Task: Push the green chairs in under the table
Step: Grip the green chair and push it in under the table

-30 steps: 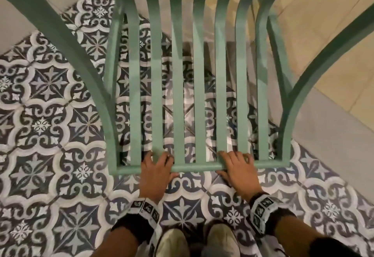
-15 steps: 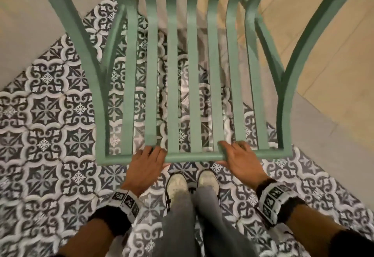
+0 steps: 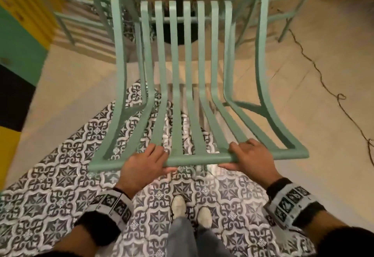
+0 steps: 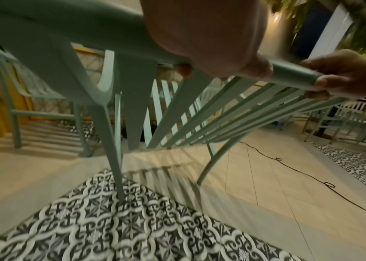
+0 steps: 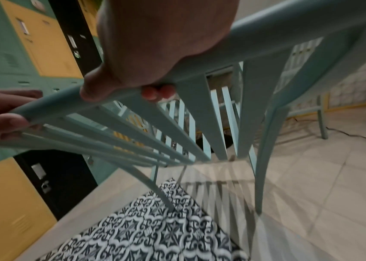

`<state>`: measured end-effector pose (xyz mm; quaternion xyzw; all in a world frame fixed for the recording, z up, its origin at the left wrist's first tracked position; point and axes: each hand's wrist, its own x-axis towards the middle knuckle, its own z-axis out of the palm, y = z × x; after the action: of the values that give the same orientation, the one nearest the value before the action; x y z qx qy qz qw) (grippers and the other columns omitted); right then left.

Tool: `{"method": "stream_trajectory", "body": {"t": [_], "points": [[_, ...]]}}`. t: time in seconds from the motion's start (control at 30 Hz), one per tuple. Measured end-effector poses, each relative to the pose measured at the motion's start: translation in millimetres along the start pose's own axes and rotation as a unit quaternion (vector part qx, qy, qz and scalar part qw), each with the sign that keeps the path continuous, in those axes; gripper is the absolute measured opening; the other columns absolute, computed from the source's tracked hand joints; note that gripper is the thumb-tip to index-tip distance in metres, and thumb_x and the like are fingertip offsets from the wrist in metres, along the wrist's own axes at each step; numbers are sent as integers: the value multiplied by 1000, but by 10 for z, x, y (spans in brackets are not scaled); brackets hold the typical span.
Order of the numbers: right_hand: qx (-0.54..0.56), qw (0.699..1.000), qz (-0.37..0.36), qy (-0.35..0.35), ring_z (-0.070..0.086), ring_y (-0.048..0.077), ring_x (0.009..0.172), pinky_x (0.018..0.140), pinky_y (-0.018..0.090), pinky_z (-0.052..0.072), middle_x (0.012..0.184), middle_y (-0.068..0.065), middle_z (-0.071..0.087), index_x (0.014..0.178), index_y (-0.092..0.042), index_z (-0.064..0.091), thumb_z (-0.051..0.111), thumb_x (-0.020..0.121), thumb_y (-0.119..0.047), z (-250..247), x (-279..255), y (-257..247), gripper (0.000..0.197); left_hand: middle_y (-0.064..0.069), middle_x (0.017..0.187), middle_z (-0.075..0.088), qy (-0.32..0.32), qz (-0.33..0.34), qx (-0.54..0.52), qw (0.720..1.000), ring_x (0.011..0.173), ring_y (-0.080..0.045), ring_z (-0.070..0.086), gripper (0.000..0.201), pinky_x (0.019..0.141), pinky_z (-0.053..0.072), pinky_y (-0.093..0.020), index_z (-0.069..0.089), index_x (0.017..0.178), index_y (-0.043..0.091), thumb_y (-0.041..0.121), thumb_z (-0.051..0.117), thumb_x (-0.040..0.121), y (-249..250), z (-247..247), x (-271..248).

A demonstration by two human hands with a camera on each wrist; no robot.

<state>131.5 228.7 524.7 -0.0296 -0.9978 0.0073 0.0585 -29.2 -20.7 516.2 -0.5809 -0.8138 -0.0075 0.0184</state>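
A green slatted chair (image 3: 187,74) stands in front of me, seen from above and behind. My left hand (image 3: 145,162) grips the top rail of its back left of centre, fingers over the rail and thumb under. My right hand (image 3: 250,158) grips the same rail to the right. The left wrist view shows the left hand (image 4: 211,40) wrapped round the rail of the chair (image 4: 133,109). In the right wrist view the right hand (image 5: 155,53) curls round the rail of the chair (image 5: 200,114). The seat's front edge lies near the table's dark pedestal base (image 3: 179,34); the table top is barely in view.
Other green chairs stand at the far left (image 3: 81,4) and far right (image 3: 287,4). A black cable (image 3: 315,68) snakes over the beige floor on the right. Yellow, green and black lockers (image 3: 16,34) line the left wall. My shoes (image 3: 179,206) stand on patterned tiles.
The chair has travelled forward off the patterned tiles onto the beige floor toward the table base. I stepped after it, both hands still gripping the top rail.
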Motion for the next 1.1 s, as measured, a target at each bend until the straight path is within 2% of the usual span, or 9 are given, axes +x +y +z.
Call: {"method": "stream_trajectory", "body": {"t": [0.17,0.3,0.43,0.5,0.67,0.73,0.83,0.97,1.1], "points": [[-21,999,-7,26,46,14,32,46,19,44,40,-2,54,75,-20,37,8,87,-69,-447,197,120,58,1,62,59,39,6,19,999,51,-9,52,77,26,36,-17,59,69,15,49,-4,96,-75,-546,172],[-39,998,-5,45,49,10,31,45,15,42,39,-3,55,74,-21,54,4,85,-69,-790,314,221,71,0,66,63,60,1,21,998,53,-9,58,80,28,43,-19,63,71,14,52,-3,95,-100,-820,307],[-50,997,3,64,43,12,26,41,12,13,33,-5,47,64,-20,54,1,85,-69,-1055,541,330,75,2,64,61,78,-19,17,997,52,-7,56,80,28,43,-18,62,72,14,56,-3,93,-194,-1045,509],[-47,996,8,71,46,14,29,44,15,19,37,-4,51,64,-19,54,3,84,-70,-1085,687,412,75,4,62,59,82,-45,15,996,50,-5,53,77,29,40,-16,58,69,17,57,-3,93,-231,-1127,653],[-43,997,11,64,55,21,60,42,25,34,67,3,59,78,-15,58,26,79,-68,-1158,995,727,62,2,60,60,107,-154,-15,982,46,-8,38,84,38,36,-17,58,71,16,72,-3,82,-351,-1255,950],[-43,997,17,58,56,21,56,39,21,28,62,3,59,76,-15,58,21,79,-73,-1155,1066,835,69,3,52,58,103,-150,10,983,41,-6,30,84,37,28,-13,58,64,16,72,-1,83,-436,-1251,1025],[-54,996,15,69,50,17,42,42,15,19,51,0,56,64,-16,56,6,82,-75,-1095,1199,937,79,3,47,55,95,-137,25,986,37,-6,27,84,35,26,-13,58,60,16,72,-1,84,-604,-1216,1149],[-63,995,12,79,42,14,39,41,17,21,49,0,54,61,-17,55,6,83,-73,-1011,1570,1091,78,2,45,53,82,-132,24,987,34,-7,27,86,35,25,-10,55,56,15,72,-2,84,-899,-1173,1447],[-62,994,15,87,49,19,38,43,18,19,48,2,54,63,-15,56,14,83,-72,-951,2095,1380,73,1,46,56,89,-124,33,988,35,-9,27,86,39,22,-10,56,56,15,72,-2,83,-1266,-1165,1928]]}}
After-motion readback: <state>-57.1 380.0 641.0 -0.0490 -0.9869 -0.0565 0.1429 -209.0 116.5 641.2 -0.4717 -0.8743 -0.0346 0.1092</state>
